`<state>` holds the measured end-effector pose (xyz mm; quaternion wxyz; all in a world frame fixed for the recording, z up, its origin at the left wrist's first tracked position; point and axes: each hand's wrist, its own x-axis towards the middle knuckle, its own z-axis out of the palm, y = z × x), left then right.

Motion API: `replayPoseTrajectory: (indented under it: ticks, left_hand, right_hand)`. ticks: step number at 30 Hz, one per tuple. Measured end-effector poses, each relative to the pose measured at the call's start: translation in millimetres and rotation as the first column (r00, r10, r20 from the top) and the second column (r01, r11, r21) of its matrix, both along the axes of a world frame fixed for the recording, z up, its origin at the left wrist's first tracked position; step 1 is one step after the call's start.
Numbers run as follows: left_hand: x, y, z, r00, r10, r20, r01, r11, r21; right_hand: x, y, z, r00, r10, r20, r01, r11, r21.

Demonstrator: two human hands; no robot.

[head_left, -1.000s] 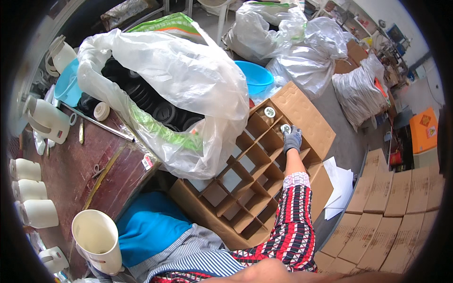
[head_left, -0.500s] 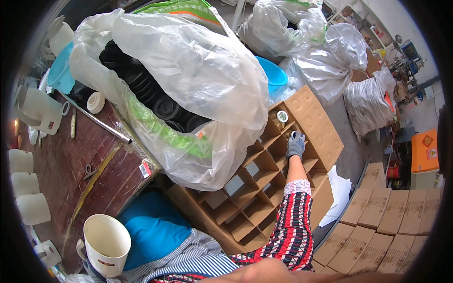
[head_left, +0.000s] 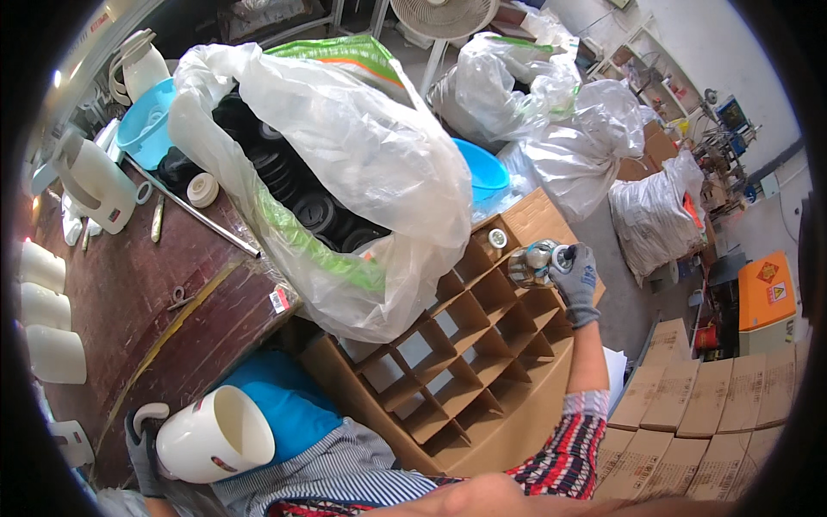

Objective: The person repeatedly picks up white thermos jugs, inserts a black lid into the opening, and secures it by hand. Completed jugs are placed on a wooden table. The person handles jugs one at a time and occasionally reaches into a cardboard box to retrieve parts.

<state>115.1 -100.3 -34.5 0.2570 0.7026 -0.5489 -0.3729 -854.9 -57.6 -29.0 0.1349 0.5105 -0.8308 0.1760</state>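
Note:
At the lower left, my left hand (head_left: 142, 452) in a grey glove is closed around the handle side of a cream-white jug shell (head_left: 194, 444). The shell is tilted, its wide mouth facing right. My right hand (head_left: 579, 284), also gloved in grey, grips the neck end of a silvery glass flask liner (head_left: 532, 263). The liner lies nearly sideways over the far right corner of a divided cardboard box (head_left: 370, 388). Another liner (head_left: 496, 239) stands in a compartment nearby, its round top showing. Many other compartments show bare bottoms.
A large plastic sack (head_left: 362, 138) of black lids stands beyond the box. The dark red table (head_left: 129, 319) at left carries a metal rod (head_left: 198, 215), a white jug (head_left: 95, 185) and a blue basin (head_left: 146, 125). Stacked cartons (head_left: 680, 405) are at right.
My right hand has lifted the liner out of its compartment and moved right. My left hand has come into view on the jug shell, which is now tilted over.

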Motion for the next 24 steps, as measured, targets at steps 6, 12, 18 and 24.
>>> replayPoseTrajectory:
  ticks: [6,12,18,24]
  left_hand:
    - [-158.1,-50.5,127.6,0.936,-0.351,0.029,0.339,0.876,-0.343]
    - [-373.8,-51.2,179.3,0.656,-0.719,0.229,0.598,0.31,-0.739]
    - [-336.1,-36.7,152.3,0.653,-0.748,-0.114,0.32,0.41,-0.854]
    - [-314.0,-24.4,124.7,0.622,-0.697,-0.357,0.126,0.539,-0.833]
  right_hand:
    - [167.8,-1.6,197.7,0.822,0.44,0.361,-0.418,0.898,-0.142]
    - [321.8,-44.5,257.9,0.385,0.75,0.538,-0.783,0.574,-0.239]
    - [390.7,-71.0,231.6,-0.297,0.709,0.639,-0.601,0.381,-0.702]
    - [409.3,-43.1,81.4,-0.212,0.632,0.745,-0.273,0.694,-0.666]
